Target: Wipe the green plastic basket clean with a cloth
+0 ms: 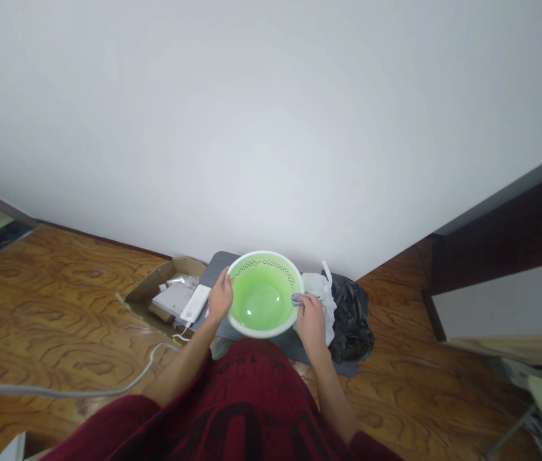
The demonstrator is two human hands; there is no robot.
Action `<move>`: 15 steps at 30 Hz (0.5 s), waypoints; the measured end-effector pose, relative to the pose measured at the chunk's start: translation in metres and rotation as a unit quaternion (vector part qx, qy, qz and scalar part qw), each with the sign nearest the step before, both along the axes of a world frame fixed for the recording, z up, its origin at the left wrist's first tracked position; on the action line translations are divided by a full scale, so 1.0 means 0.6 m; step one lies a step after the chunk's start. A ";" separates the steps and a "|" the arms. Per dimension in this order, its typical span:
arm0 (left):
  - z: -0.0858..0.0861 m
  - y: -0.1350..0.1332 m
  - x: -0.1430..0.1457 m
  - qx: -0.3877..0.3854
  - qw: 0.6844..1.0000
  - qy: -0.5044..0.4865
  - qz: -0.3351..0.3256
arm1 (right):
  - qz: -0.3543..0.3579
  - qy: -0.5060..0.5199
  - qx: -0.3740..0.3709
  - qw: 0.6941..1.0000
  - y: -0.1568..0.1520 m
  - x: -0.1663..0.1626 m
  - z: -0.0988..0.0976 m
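A green plastic colander bowl (262,298) with a white rim and a band of holes near the top is held in front of me, above a grey mat (217,266). My left hand (220,296) grips its left rim, fingers curled over the edge. On the right rim my right hand (310,316) presses a small pale blue cloth (297,298), fingers closed round it.
A cardboard box (165,282) with white items and a white power bank (195,303) lies to the left. A white plastic bag (320,285) and a black bag (353,315) sit to the right. A grey cable (59,390) crosses the wooden floor. Behind rises a white wall, with dark furniture (506,237) at the right.
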State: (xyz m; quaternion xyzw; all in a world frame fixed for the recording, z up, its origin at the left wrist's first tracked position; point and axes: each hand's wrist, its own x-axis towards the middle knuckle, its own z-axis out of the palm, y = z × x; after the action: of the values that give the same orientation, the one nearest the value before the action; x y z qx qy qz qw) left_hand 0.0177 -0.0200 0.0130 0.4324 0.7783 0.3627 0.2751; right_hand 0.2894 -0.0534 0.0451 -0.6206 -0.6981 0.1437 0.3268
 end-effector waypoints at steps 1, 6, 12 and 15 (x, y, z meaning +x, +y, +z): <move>-0.001 0.000 0.000 0.002 1.000 0.001 0.000 | -0.001 0.005 -0.001 1.000 -0.012 -0.001 -0.003; -0.004 0.000 0.000 0.014 1.000 0.004 -0.002 | -0.006 0.021 0.004 1.000 -0.043 -0.006 -0.016; 0.003 0.000 0.000 0.003 1.000 0.009 0.000 | -0.024 -0.004 0.009 1.000 0.013 -0.006 -0.005; 0.004 -0.002 -0.001 -0.001 1.000 0.013 0.002 | -0.034 -0.021 0.000 0.999 0.037 -0.007 0.000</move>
State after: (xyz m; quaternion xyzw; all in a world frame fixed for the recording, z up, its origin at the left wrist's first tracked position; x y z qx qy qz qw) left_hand 0.0171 -0.0210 0.0153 0.4351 0.7831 0.3573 0.2643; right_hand 0.2852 -0.0312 0.0449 -0.6467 -0.6836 0.1197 0.3163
